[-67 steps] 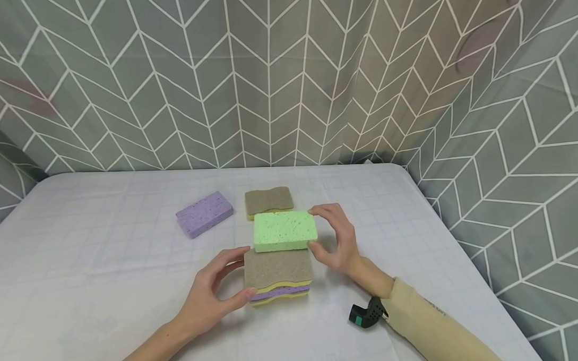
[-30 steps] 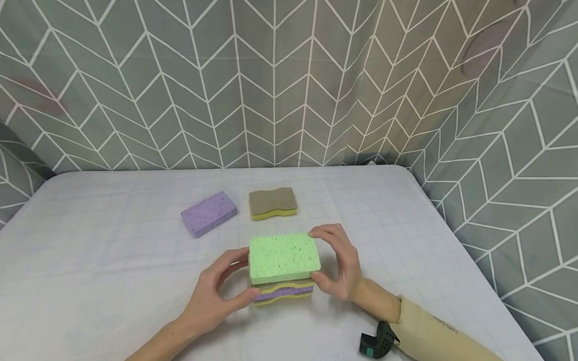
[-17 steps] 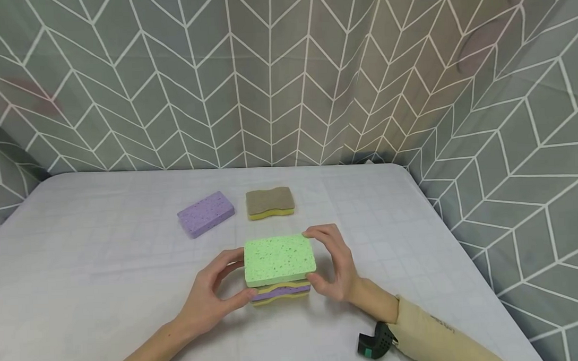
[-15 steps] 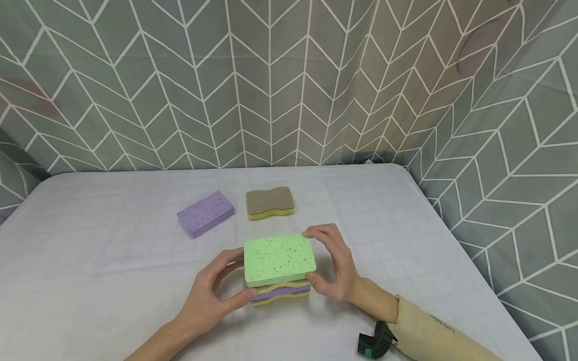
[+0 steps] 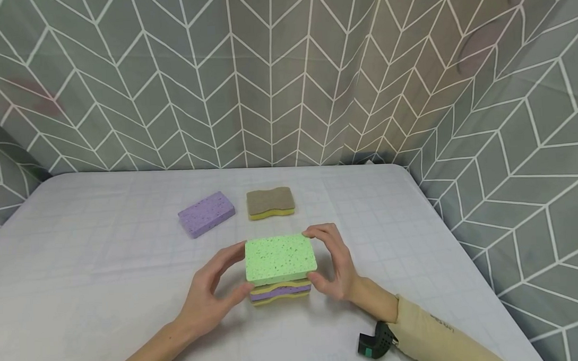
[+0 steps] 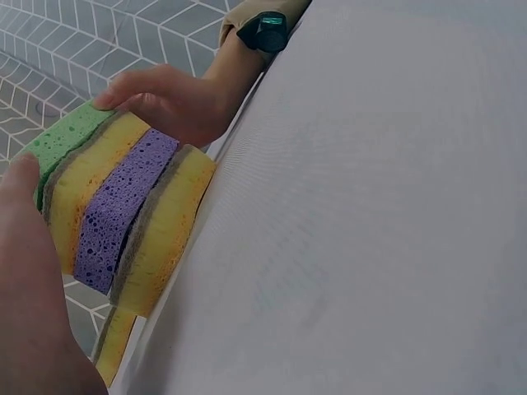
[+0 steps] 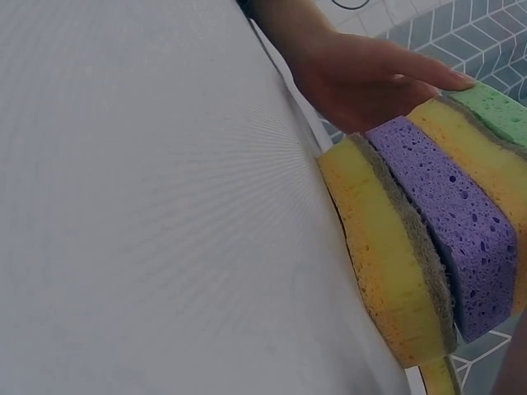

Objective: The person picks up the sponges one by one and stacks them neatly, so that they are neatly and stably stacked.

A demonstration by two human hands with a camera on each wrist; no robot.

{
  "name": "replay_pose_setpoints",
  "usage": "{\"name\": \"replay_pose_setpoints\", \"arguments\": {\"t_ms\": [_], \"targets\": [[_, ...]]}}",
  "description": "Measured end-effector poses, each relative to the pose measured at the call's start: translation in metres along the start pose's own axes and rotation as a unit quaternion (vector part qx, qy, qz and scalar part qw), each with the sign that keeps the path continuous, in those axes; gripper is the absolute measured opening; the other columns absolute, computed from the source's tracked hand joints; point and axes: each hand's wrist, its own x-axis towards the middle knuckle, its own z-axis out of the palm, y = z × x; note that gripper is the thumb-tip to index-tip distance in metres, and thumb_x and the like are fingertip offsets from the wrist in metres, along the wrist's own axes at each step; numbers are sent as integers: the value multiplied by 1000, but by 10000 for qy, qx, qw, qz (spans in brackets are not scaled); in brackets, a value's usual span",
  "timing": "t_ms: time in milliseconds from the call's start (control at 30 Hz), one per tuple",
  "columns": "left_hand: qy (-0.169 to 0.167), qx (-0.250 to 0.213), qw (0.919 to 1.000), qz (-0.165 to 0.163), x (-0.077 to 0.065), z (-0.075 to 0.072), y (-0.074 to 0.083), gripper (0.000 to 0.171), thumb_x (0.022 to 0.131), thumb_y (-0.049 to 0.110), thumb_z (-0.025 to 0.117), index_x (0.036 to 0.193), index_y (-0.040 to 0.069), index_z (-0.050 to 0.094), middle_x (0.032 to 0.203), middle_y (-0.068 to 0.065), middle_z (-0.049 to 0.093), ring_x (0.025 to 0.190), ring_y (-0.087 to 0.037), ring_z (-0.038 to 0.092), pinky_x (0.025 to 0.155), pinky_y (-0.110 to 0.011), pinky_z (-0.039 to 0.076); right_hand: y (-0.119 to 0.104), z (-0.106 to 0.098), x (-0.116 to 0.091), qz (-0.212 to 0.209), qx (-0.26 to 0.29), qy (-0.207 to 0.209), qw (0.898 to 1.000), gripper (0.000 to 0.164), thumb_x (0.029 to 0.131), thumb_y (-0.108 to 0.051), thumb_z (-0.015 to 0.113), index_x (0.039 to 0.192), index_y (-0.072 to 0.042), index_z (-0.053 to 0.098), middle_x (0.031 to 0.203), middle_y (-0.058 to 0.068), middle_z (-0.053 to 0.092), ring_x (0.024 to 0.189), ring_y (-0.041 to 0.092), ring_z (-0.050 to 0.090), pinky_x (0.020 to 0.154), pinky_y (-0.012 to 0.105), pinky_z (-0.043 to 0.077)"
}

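Observation:
A green sponge (image 5: 279, 258) lies on top of a stack in front of me in the head view. My right hand (image 5: 337, 266) pinches its right side between thumb and fingertips. On the left side my left hand (image 5: 207, 297) holds it by the near and far corners, its thumb right at the near edge. Below the green one, the left wrist view shows a yellow sponge with a grey scouring pad, then a purple sponge (image 6: 123, 210). Another yellow sponge (image 7: 379, 255) with a grey pad forms the bottom, resting on the table.
Behind the stack, a second purple sponge (image 5: 206, 214) lies at an angle on the white-covered table (image 5: 105, 250). To its right is a yellow sponge (image 5: 270, 203), grey-brown pad up. A patterned grey curtain (image 5: 247, 86) hangs behind the table.
My right hand has brought the green sponge toward me onto the stack. My left hand has shifted up from the upper yellow sponge to the green sponge's left corners.

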Motion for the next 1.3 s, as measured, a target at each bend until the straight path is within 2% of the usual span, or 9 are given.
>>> {"name": "replay_pose_setpoints", "arguments": {"t_ms": [167,300,400,500,633,767,1033,1300], "targets": [[16,88,9999,62,-1,1,-2,73,80,-11,75,145,3,47,137,-12,58,124,-14,59,110,-22,43,1,-1,-1,93,202,-17,9998,64,99,-43,47,123,16,52,113,23,54,106,28,52,94,35,47],[-5,134,9999,74,-1,0,-2,73,80,-10,75,145,4,47,137,-12,58,123,-15,59,109,-22,44,2,-2,-1,269,331,184,9989,53,102,-30,40,123,17,52,112,23,55,104,29,54,94,35,47],[-12,136,9999,103,0,0,-2,73,80,-10,76,145,3,47,137,-12,58,123,-15,59,109,-22,44,5,-3,-1,695,159,267,9971,40,100,-17,44,124,14,53,113,22,57,105,28,55,97,32,47],[-1,125,9997,200,2,0,-2,72,79,-11,76,145,2,48,137,-13,58,123,-15,60,109,-22,45,11,-4,0,1231,-131,146,9922,36,96,-10,51,128,8,54,118,18,58,108,27,55,99,29,46],[11,95,9993,355,3,0,-2,73,78,-12,76,144,-1,48,136,-14,59,122,-15,60,108,-23,46,22,-6,1,1680,-396,-43,9850,37,95,-11,55,129,2,57,123,15,59,110,26,56,100,31,46],[9,86,9993,369,4,0,-2,73,77,-12,76,144,-1,48,136,-14,59,122,-15,61,108,-23,46,33,-9,2,1976,-507,-92,9789,35,96,-13,58,129,-2,59,125,12,60,111,26,56,101,34,45],[51,120,9992,385,3,-1,-2,73,77,-12,76,143,-1,48,135,-15,59,121,-15,61,108,-22,46,57,-10,10,2003,-627,-271,9774,41,90,-6,68,130,-4,59,123,11,64,111,27,58,100,37,46],[62,200,9986,486,4,-1,-3,73,76,-11,77,143,-1,49,134,-14,60,120,-15,61,108,-22,45,81,-10,20,2201,-617,-755,9706,46,86,-12,73,128,0,60,124,13,63,112,28,58,100,45,48]]}}
